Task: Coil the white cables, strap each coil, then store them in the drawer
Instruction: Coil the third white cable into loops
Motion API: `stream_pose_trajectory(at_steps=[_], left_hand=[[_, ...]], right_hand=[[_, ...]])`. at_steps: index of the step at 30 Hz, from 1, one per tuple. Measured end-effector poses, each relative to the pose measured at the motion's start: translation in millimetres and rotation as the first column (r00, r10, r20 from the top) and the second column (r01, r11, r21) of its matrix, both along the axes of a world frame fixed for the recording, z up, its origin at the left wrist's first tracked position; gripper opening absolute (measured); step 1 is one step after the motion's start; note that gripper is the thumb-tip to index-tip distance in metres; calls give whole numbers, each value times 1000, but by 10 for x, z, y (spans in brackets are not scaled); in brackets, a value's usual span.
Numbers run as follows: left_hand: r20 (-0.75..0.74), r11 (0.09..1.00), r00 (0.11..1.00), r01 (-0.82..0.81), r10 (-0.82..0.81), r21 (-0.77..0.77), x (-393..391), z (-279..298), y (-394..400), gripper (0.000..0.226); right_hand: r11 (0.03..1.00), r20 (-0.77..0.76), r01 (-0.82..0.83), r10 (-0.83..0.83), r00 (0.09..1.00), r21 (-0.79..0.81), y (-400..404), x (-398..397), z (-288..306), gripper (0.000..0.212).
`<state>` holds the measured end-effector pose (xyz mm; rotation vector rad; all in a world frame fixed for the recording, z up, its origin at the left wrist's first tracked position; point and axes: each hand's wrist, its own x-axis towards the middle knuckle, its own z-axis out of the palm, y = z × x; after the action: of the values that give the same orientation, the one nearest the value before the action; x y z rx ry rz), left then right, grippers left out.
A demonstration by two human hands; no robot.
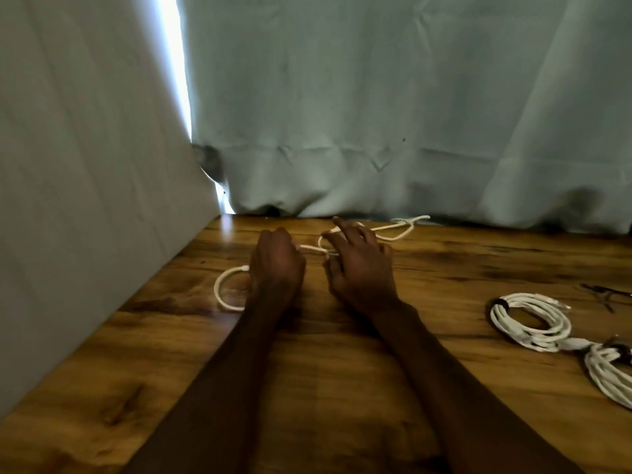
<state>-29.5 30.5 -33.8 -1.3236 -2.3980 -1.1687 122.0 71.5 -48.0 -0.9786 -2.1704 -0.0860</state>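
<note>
My left hand [277,258] is curled into a fist around the loose white cable [393,229], knuckles toward me, thumb side facing my right hand. The cable leaves this fist on two sides: toward nine o'clock it bows out in an open loop [222,289] that lies on the wooden table [342,388], and toward three o'clock a short, taut stretch runs straight across to my right hand [359,265].

My right hand is half open. The thumb and a bent finger seem to pinch the cable at the near edge of the hand, at about nine o'clock from its palm, while the other fingers [342,227] are spread and raised, pointing toward twelve o'clock; blur keeps me from judging the pinch more exactly. Beyond those fingers the cable curls into a small ring, then trails away toward one o'clock, where it lies in a loose crossing close to the hem of the pale curtain [376,97].

Well away at three to four o'clock from my hands, a finished white coil [530,323] rests flat on the table with a dark strap [501,302] around its far left edge. Just beside it, toward five o'clock, a second bundle of white cable [608,374] runs off the frame's right edge. A few thin dark ties [602,294] lie just past the first coil.
</note>
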Motion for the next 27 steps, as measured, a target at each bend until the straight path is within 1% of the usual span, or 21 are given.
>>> stream_pose_trajectory(at_steps=[1, 3, 4, 5, 7, 9, 10, 11, 12, 13, 14, 15, 16, 17, 18, 20, 22, 24, 25, 26, 27], left_hand=[[3, 989, 997, 82, -83, 124, 55, 45, -24, 12], [44, 896, 964, 226, -262, 382, 190, 163, -78, 7], [71, 842, 932, 285, -355, 457, 258, 215, -105, 7], [89, 814, 903, 331, -420, 478, 301, 237, -130, 9], [71, 824, 886, 393, -457, 408, 305, 212, -166, 17], [0, 873, 907, 404, -420, 274, 208, 131, -204, 16], [-42, 895, 916, 400, -400, 198, 155, 99, -225, 10], [-77, 910, 920, 392, -385, 131, 119, 84, -243, 6], [-87, 917, 920, 389, -382, 85, 99, 78, -250, 5], [-71, 913, 914, 403, -399, 67, 101, 85, -258, 5], [-47, 897, 900, 437, -434, 70, 124, 95, -259, 6], [-39, 874, 878, 478, -477, 83, 140, 103, -248, 11], [-46, 850, 856, 517, -515, 105, 156, 105, -240, 16], [-47, 831, 840, 542, -540, 127, 160, 108, -225, 20], [-39, 809, 823, 564, -566, 163, 163, 120, -211, 21], [22, 757, 786, 586, -618, 288, 182, 157, -210, 21], [177, 691, 702, 565, -690, 450, 227, 238, -252, 25], [306, 642, 604, 480, -736, 597, 267, 354, -306, 30], [374, 608, 517, 418, -770, 675, 244, 399, -333, 28], [440, 560, 368, 346, -819, 753, 200, 437, -354, 26], [473, 506, 178, 279, -863, 816, 152, 472, -364, 26]], right_hand=[[1000, 4, 12, -12, 1000, 29, -7, -11, 20, 40], [999, -39, 12, -10, 999, 41, -16, 0, 63, 30], [999, -89, -1, 4, 996, 41, -4, 23, 84, 26], [999, -169, -19, 24, 985, 30, 15, 49, 103, 24], [997, -441, -47, 18, 897, -55, 64, 96, 160, 20], [979, -707, -85, -72, 703, -184, 70, 148, 257, 17], [969, -774, -78, -137, 618, -234, 74, 174, 289, 16], [961, -784, -24, -210, 584, -275, 85, 201, 310, 14], [951, -747, 67, -280, 603, -302, 95, 230, 320, 11], [936, -662, 182, -342, 667, -301, 96, 255, 320, 12], [929, -546, 265, -367, 753, -259, 86, 278, 313, 24], [940, -420, 280, -339, 842, -196, 72, 286, 290, 43], [961, -319, 244, -273, 908, -128, 60, 279, 268, 62], [981, -242, 182, -194, 951, -68, 50, 253, 248, 71], [995, -188, 101, -102, 977, -18, 44, 212, 241, 69], [998, -150, -56, 59, 987, 24, 45, 129, 208, 43], [982, -233, -188, 184, 955, 4, 18, 102, 199, 26], [958, -413, -285, 247, 877, -32, 17, 119, 227, 18], [954, -504, -293, 223, 834, -62, 4, 134, 253, 18], [957, -571, -276, 178, 802, -90, -3, 147, 286, 18], [966, -596, -230, 117, 795, -116, -7, 159, 308, 20]])
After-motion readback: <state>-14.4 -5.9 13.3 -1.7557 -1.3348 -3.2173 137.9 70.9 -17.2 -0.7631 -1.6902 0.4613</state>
